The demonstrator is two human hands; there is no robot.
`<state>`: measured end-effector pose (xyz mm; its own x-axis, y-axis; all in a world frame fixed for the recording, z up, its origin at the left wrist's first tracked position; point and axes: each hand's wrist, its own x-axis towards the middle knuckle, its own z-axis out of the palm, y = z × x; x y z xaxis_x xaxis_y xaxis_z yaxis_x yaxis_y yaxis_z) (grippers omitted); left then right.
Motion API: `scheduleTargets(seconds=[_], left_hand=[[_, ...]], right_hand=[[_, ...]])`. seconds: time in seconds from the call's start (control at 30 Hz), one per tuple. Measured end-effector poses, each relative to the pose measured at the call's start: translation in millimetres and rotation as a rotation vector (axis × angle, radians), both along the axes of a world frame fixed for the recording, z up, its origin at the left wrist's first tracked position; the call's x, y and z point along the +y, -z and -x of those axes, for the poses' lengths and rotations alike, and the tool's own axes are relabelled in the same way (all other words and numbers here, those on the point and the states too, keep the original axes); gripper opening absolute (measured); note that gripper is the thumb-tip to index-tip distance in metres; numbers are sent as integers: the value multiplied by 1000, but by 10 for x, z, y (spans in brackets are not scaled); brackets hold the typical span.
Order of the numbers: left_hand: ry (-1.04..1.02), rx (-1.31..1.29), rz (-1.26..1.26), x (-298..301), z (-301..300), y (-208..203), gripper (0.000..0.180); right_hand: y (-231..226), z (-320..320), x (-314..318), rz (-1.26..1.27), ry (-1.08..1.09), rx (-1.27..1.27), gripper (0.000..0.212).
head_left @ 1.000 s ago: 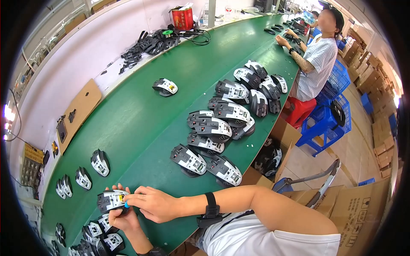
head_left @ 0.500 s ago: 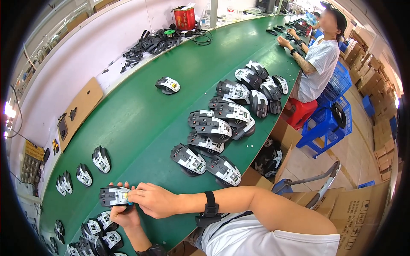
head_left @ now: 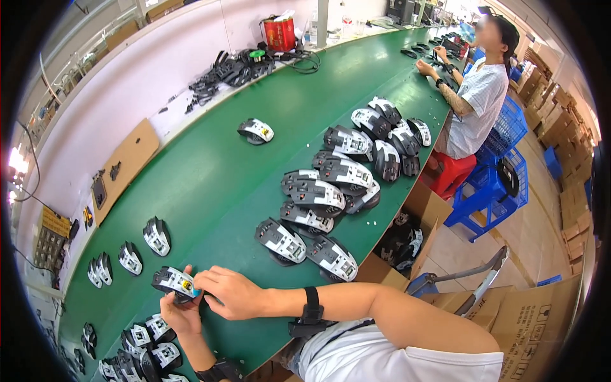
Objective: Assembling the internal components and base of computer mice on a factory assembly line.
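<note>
My left hand (head_left: 182, 317) is closed around a partly built computer mouse (head_left: 169, 278), black and white with its top cover off. A small yellow part (head_left: 186, 284) shows in the mouse's opening. My right hand (head_left: 233, 294) has its fingers pinched together at the right end of this mouse. Something blue peeks out by its fingertips; what they hold, if anything, I cannot make out. Just below my left hand lies a pile of similar open mice (head_left: 143, 337). Another large pile of mice (head_left: 318, 191) covers part of the green table (head_left: 216, 210) ahead and right.
Several single mice stand at the left, and one mouse (head_left: 256, 131) sits farther up. Black parts (head_left: 235, 70) lie heaped on the ledge beside a red container (head_left: 278, 33). An open cardboard box (head_left: 407, 235) holds more mice. A co-worker (head_left: 477, 95) sits at the right.
The mouse in my left hand has tilted, its right end now lower. My right fingers have drawn back slightly from the yellow part, leaving it more visible.
</note>
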<state>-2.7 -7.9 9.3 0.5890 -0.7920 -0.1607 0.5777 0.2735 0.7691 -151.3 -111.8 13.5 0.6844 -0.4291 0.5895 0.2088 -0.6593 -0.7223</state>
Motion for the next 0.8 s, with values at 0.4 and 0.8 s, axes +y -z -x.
scheduleTargets(seconds=[0.4, 0.8], left_hand=[[75, -440, -235, -1063, -645, -365, 45], [-7, -434, -381, -465, 28, -150, 46]], right_hand=[[117, -63, -17, -279, -116, 131, 15], [89, -133, -101, -116, 102, 62, 52]])
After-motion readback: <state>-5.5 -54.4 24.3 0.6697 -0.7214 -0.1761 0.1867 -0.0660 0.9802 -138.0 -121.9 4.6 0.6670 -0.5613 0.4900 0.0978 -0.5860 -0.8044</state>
